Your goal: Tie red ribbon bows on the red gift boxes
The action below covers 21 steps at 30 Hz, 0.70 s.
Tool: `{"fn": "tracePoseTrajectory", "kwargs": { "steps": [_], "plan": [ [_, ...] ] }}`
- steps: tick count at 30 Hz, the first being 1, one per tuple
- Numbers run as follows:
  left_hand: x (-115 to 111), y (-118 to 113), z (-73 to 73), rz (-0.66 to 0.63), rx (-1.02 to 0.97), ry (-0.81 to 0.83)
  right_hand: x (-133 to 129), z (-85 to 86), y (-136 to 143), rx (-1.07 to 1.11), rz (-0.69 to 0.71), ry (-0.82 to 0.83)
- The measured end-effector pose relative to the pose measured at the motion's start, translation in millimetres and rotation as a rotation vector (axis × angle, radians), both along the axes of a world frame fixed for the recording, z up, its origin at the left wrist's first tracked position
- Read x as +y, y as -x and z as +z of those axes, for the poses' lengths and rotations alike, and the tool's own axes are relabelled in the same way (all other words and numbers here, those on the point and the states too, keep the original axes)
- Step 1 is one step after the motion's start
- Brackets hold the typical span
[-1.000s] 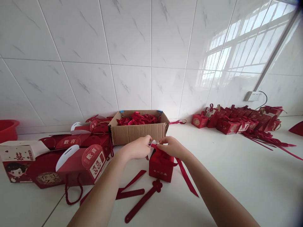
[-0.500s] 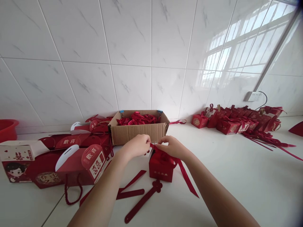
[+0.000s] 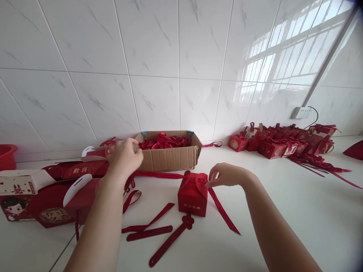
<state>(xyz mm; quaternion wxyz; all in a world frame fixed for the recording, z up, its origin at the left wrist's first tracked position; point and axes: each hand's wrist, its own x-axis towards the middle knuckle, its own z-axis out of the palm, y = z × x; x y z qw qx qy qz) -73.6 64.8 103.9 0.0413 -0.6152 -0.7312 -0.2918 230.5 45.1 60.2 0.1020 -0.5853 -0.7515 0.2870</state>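
Note:
A small red gift box (image 3: pixel 192 198) with gold characters on its front stands closed on the counter, its curved flaps meeting at the top. A red ribbon (image 3: pixel 161 174) stretches level from the box top leftward to my left hand (image 3: pixel 124 155), whose fingers are curled; the grip itself is hidden. My right hand (image 3: pixel 228 175) pinches at the right edge of the box top, where the ribbon comes out. The other ribbon end (image 3: pixel 224 213) hangs onto the counter. In front lie a flower-ended red strip (image 3: pixel 171 241) and a plain red strip (image 3: pixel 149 233).
Behind the box stands a cardboard carton (image 3: pixel 167 159) of red ribbons. Larger red gift boxes (image 3: pixel 53 207) crowd the left, beside a red basin (image 3: pixel 8 156). More small boxes (image 3: pixel 272 149) and loose ribbons (image 3: pixel 314 162) sit at the right, below a power socket (image 3: pixel 301 112).
My left hand has moved left and back from the box, drawing the ribbon out straight. My right hand has shifted slightly right, and the box top now shows closed.

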Motion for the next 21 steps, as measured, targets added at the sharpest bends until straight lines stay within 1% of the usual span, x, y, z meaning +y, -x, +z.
{"fn": "tracePoseTrajectory", "kwargs": {
  "steps": [1, 4, 5, 6, 7, 9, 12, 16, 21],
  "plan": [
    [0.6, -7.8, -3.5, -0.103, -0.017, 0.073, 2.0, -2.0, 1.6, -0.01, 0.017, 0.015],
    [0.4, -33.7, -16.8, -0.536, -0.094, 0.393, 8.9, -8.6, 4.5, 0.002, 0.055, 0.015],
    [0.0, -41.1, -21.5, -0.627, -0.094, 0.48, 11.1, -10.8, 5.1, 0.012, 0.069, 0.011],
    [-0.4, -47.2, -25.9, -0.675, -0.084, 0.542, 13.1, -13.0, 5.7, 0.023, 0.084, 0.009],
    [-0.7, -51.8, -30.0, -0.696, -0.065, 0.589, 14.8, -14.9, 6.7, 0.038, 0.099, 0.009],
    [-0.6, -56.8, -36.3, -0.693, -0.025, 0.643, 17.3, -18.0, 10.2, 0.072, 0.123, 0.028],
    [0.7, -57.0, -40.2, -0.672, 0.018, 0.68, 18.7, -20.3, 17.0, 0.122, 0.158, 0.079],
    [2.8, -52.7, -38.0, -0.685, 0.03, 0.696, 18.9, -20.3, 18.8, 0.142, 0.181, 0.1],
    [5.8, -42.0, -33.3, -0.742, 0.01, 0.713, 18.9, -18.6, 9.2, 0.123, 0.189, 0.092]
  ]
}}
